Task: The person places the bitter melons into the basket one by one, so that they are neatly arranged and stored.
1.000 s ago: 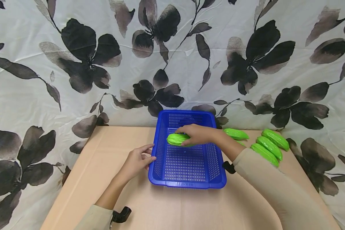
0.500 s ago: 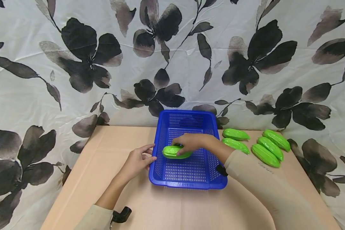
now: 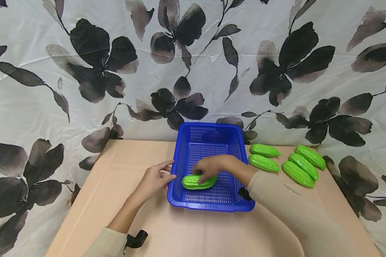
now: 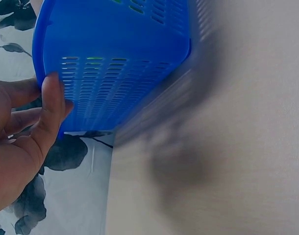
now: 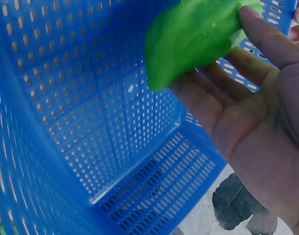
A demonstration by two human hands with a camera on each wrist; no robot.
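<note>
A blue perforated plastic basket (image 3: 212,206) stands on the table in the head view. My left hand (image 3: 154,181) grips its left rim; in the left wrist view the thumb (image 4: 52,95) lies against the basket's outer wall. Inside the basket, toward its near end, my right hand (image 3: 210,167) holds a glossy green ridged gourd (image 3: 190,182) from above, lying crosswise. The right wrist view shows the gourd (image 5: 193,41) between the thumb and fingers, over the perforated floor. Whether it touches the floor is hard to tell.
Two loose green gourds (image 3: 264,162) lie right of the basket, with several more (image 3: 297,174) in a slanted row farther right. The light wooden table (image 3: 180,235) ends at the back against a floral cloth (image 3: 225,78).
My right hand has carried the gourd from the far middle of the basket toward its near left end. The left hand has stayed at the rim.
</note>
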